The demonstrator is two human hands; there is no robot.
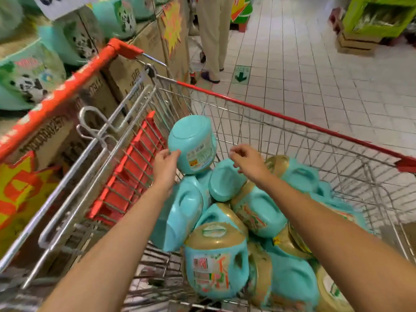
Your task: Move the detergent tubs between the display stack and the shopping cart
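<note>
A wire shopping cart with red rim trim holds several turquoise detergent tubs with gold lids, heaped in its basket. One turquoise tub sits upside down on top of the heap, base facing me. My left hand touches its lower left side, fingers on the base edge. My right hand hovers just right of that tub, fingers loosely curled and holding nothing. Another tub stands upright nearest me. The display stack of the same tubs on cardboard boxes is at the left.
The cart's red handle and folded red child seat lie between me and the display. A person's legs stand beyond the cart on the tiled floor. A green display stand is at the far right.
</note>
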